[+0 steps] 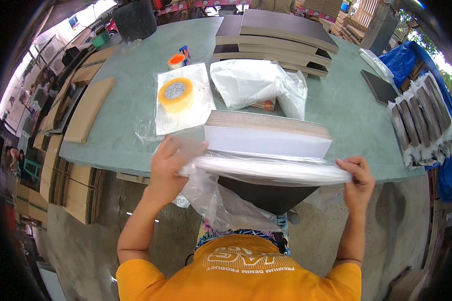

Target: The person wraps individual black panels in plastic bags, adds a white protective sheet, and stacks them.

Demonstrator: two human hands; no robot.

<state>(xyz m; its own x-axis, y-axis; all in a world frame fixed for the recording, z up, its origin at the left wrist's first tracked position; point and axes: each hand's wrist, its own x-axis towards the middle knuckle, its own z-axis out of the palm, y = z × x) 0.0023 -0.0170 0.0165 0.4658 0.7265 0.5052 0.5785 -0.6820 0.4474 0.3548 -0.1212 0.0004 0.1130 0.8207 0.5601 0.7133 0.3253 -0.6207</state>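
A clear plastic bag [266,169] is stretched sideways between my hands at the table's near edge, its loose part hanging down at the left. My left hand [170,163], somewhat blurred, grips its left end. The right end is pinched in my right hand [357,180]. Below the gathered plastic shows a dark board [266,193], jutting over the table edge toward me; how far the bag covers it I cannot tell. Just behind the plastic lies a block of stacked panels [266,141] with a white side and brownish layered edges.
A roll of clear tape [176,95] rests on flat plastic sheets [186,122]. Behind it stands a tape dispenser [178,61]. Crumpled plastic [251,83] lies before stacked dark boards [286,30]. Cardboard pieces [89,110] are at left, wrapped dark panels [422,115] at right.
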